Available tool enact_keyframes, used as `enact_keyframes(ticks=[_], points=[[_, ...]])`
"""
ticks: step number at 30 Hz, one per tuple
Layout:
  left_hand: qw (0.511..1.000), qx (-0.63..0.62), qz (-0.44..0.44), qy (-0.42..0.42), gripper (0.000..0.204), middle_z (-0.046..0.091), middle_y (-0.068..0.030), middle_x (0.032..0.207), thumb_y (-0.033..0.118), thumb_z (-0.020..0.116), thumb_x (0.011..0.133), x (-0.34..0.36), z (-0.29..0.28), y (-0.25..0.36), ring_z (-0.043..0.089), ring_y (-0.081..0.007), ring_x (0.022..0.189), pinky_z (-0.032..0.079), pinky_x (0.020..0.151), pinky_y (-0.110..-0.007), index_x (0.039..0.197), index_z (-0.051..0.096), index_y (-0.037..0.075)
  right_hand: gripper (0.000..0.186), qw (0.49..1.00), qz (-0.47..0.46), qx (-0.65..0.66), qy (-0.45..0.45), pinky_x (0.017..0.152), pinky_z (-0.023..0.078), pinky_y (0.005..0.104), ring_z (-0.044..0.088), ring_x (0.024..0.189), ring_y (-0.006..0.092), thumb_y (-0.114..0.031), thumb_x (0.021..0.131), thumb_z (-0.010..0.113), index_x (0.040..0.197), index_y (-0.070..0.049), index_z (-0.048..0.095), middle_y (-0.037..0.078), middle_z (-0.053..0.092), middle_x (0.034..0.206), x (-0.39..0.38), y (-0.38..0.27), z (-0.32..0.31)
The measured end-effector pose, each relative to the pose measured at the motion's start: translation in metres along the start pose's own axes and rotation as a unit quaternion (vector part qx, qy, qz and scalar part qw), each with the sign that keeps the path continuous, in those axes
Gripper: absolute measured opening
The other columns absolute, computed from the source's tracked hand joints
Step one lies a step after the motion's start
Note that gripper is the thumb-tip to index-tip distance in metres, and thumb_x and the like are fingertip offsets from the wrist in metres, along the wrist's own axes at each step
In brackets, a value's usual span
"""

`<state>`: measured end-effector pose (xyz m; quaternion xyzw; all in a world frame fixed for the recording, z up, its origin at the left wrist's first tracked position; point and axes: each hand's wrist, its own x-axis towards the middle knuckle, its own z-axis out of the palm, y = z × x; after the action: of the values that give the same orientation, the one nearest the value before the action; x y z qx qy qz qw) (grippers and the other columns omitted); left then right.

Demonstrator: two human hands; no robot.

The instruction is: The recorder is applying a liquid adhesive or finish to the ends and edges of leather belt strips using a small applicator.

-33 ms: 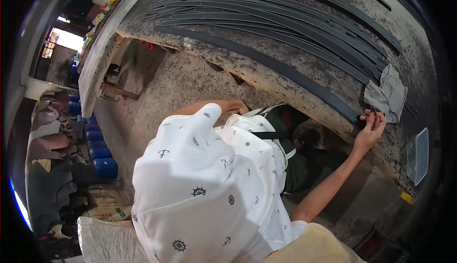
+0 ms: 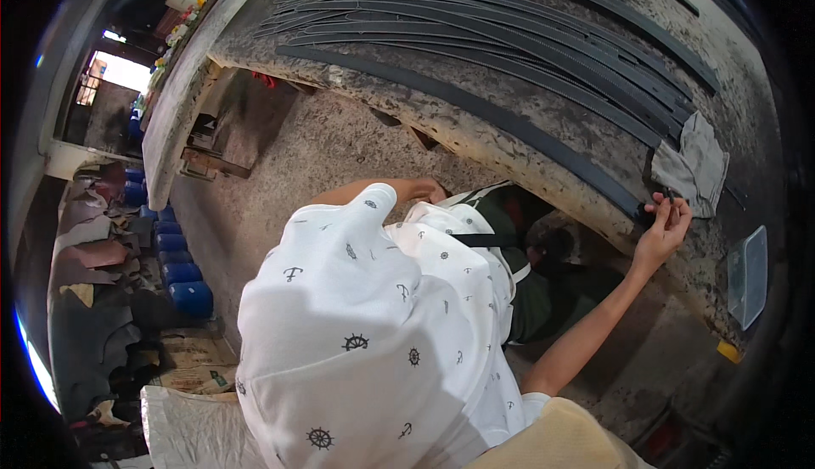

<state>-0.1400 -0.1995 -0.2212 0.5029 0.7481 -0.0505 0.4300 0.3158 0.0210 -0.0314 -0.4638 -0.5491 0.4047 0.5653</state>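
My right hand (image 2: pixel 666 223) is raised at the near edge of the workbench, by the right end of a long dark grey strip (image 2: pixel 475 111). Its fingers are pinched around a small dark object (image 2: pixel 667 193), too small to name, and another dark bit shows beside the fingertips. Just beyond this hand lies a crumpled grey cloth (image 2: pixel 698 163). My left hand (image 2: pixel 436 191) is low by my waist, next to the white cloth of my clothing. Most of its fingers are hidden, and I cannot see anything in it.
Several long dark strips (image 2: pixel 475 23) lie bundled across the stained workbench (image 2: pixel 229 40). A clear plastic tray (image 2: pixel 748 278) stands at the right, with a yellow piece (image 2: pixel 729 351) near the bench corner. Blue containers (image 2: pixel 188 297) line the left, beside piled scraps (image 2: pixel 93 333).
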Motion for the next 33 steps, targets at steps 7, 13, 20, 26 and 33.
enact_keyframes(ticks=[7,13,20,26,33], points=[[0.986,0.157,0.005,-0.061,0.036,0.074,-0.0152,0.097,0.035,0.057,0.089,-0.045,0.020,-0.053,0.071,-0.0328,0.091,0.055,0.079,-0.043,0.095,0.075,0.005,0.017,1.000,0.000,0.024,0.012,0.074,0.050,0.0269,0.061,0.076,0.0128,-0.011,0.103,0.056,0.113,0.001,0.053,0.013,0.068,0.099,0.001,0.013,-0.009],[0.975,0.217,0.024,-0.042,0.040,0.074,-0.0170,0.097,0.037,0.055,0.090,-0.006,0.037,-0.021,0.070,-0.0343,0.093,0.054,0.083,-0.043,0.094,0.074,0.003,0.018,1.000,0.012,0.015,0.000,0.073,0.051,0.0276,0.064,0.076,0.0132,-0.011,0.101,0.056,0.113,0.002,0.053,0.013,0.070,0.094,0.004,-0.011,0.012],[0.986,0.126,0.023,-0.103,0.048,0.069,-0.0250,0.110,0.042,0.060,0.087,-0.035,-0.021,0.096,0.066,-0.0411,0.105,0.052,0.089,-0.044,0.109,0.070,0.001,0.016,0.996,-0.002,0.065,0.053,0.078,0.053,0.0289,0.066,0.080,0.0142,-0.013,0.102,0.057,0.110,0.000,0.055,0.011,0.069,0.096,0.003,0.002,-0.002],[0.926,0.025,0.334,-0.175,0.025,0.069,-0.0167,0.088,0.022,0.059,0.097,-0.133,-0.114,0.323,0.066,-0.0352,0.081,0.052,0.077,-0.044,0.105,0.068,0.000,0.013,0.961,-0.039,0.248,0.118,0.080,0.056,0.0304,0.068,0.087,0.0161,-0.007,0.098,0.064,0.106,0.000,0.058,0.010,0.067,0.100,0.011,0.012,-0.012],[0.737,0.100,0.574,0.343,0.022,0.063,-0.0099,0.102,0.017,0.070,0.089,-0.053,-0.076,0.398,0.057,-0.0320,0.098,0.048,0.083,-0.041,0.104,0.069,0.002,0.016,0.957,-0.063,0.227,0.172,0.074,0.057,0.0315,0.066,0.078,0.0151,-0.009,0.095,0.068,0.106,0.001,0.063,0.007,0.067,0.094,0.025,0.007,-0.041]])
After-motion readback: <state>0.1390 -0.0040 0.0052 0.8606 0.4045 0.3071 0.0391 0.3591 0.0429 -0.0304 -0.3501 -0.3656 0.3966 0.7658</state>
